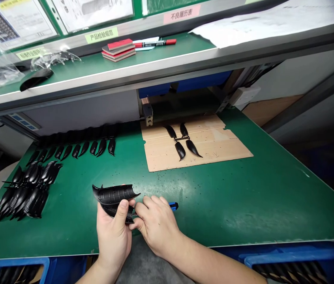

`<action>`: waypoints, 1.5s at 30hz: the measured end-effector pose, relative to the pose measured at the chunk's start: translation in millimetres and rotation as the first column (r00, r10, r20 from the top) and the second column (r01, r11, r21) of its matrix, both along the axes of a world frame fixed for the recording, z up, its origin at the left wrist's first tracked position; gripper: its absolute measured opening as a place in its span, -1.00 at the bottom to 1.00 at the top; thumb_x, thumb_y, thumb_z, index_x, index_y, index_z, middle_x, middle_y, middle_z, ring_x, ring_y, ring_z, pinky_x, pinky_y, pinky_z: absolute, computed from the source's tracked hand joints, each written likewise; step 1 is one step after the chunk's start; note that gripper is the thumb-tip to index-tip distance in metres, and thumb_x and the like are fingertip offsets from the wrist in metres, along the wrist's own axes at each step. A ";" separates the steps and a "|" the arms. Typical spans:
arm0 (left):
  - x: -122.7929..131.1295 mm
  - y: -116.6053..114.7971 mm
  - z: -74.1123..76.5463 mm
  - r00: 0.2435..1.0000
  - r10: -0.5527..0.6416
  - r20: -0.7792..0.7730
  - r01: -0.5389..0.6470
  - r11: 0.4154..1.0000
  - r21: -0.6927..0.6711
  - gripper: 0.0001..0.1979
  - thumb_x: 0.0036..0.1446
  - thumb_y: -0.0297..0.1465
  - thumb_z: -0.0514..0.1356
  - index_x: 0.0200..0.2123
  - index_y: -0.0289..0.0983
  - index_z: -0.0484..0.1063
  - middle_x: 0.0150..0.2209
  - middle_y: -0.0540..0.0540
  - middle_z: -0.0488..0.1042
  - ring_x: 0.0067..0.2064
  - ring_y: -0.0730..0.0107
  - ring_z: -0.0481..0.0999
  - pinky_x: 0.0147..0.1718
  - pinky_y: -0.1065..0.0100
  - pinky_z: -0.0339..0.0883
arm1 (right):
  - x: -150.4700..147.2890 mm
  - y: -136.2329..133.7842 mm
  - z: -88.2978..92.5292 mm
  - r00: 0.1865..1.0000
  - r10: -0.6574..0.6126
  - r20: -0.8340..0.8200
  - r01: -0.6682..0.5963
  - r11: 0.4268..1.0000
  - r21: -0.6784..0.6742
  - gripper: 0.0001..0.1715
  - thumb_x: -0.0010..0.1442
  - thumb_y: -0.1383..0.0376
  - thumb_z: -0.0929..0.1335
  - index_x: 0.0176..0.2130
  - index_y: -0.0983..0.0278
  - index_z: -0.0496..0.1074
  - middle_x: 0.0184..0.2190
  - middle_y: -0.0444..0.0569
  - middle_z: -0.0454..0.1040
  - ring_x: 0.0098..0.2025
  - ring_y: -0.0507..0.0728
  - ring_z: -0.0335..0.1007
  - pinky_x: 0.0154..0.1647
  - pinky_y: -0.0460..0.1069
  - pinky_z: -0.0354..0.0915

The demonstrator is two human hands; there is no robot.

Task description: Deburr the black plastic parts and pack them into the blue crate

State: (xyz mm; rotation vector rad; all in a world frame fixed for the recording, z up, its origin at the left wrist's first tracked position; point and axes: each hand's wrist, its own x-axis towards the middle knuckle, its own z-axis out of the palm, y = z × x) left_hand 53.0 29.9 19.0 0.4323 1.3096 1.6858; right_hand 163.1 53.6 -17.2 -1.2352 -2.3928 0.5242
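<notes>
My left hand (114,228) is closed round two black curved plastic parts (115,194), one above the other, with ribbed hollow sides showing and the thumb pressed on them. Close against their right end, my right hand (157,221) is wrapped round a tool with a blue-and-black handle (173,206), whose butt sticks out past the fingers. The tool's working end is mostly hidden at the edge of the lower part. Both hands are above the near edge of the green table (214,205).
A cardboard sheet (229,148) bears several joined black parts (180,151). More black parts stand in a row (75,151) and in a pile (27,193) at left. Blue bins (291,258) hold parts below the edge. Above runs a shelf (167,65) with red pads (119,50).
</notes>
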 end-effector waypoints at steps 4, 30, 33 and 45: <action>-1.0 -1.7 -1.3 1.000 0.010 -0.021 -0.009 1.000 0.019 -0.65 -0.01 -0.34 0.34 -0.17 -0.19 0.31 -0.32 -0.06 0.48 -0.36 0.38 0.49 -0.68 0.57 0.26 | 0.4 2.7 -3.7 0.996 0.060 -0.070 -0.063 0.997 -0.040 -0.37 0.28 -0.14 0.01 -0.41 0.21 0.31 -0.48 -0.11 0.36 -0.42 0.09 0.16 -0.37 0.00 -0.08; -11.8 1.7 2.3 0.992 -0.026 0.121 0.012 0.993 0.119 -0.62 0.01 -0.26 0.33 -0.07 -0.14 0.42 -0.29 -0.06 0.49 -0.28 0.39 0.47 -0.29 0.37 0.43 | -2.1 13.2 2.5 0.817 0.032 -0.575 -0.264 0.908 -0.325 -0.27 0.16 -0.30 -0.04 -0.45 0.24 0.16 -0.48 -0.15 0.18 -0.43 0.04 0.11 -0.40 -0.05 0.10; -13.3 1.6 1.0 0.995 -0.007 0.102 -0.005 0.993 0.121 -0.61 0.00 -0.29 0.34 -0.07 -0.14 0.41 -0.24 -0.05 0.49 -0.28 0.41 0.50 -0.27 0.38 0.44 | 4.2 20.6 -1.1 0.699 0.096 -0.709 -0.570 0.672 -0.472 -0.30 0.18 -0.28 0.04 -0.51 0.25 0.15 -0.55 -0.20 0.12 -0.50 -0.01 0.04 -0.48 -0.09 0.05; -106.6 -26.8 -18.3 0.970 0.193 0.150 -0.208 0.973 0.095 -0.61 0.04 -0.30 0.31 -0.06 -0.26 0.39 -0.21 -0.14 0.52 -0.32 0.37 0.51 -0.18 0.23 0.38 | 19.8 18.5 -34.2 0.942 0.073 -0.329 -0.245 0.818 -0.520 -0.55 0.13 -0.10 0.31 -0.25 0.20 0.41 -0.32 0.03 0.44 -0.29 0.16 0.36 -0.29 0.00 0.28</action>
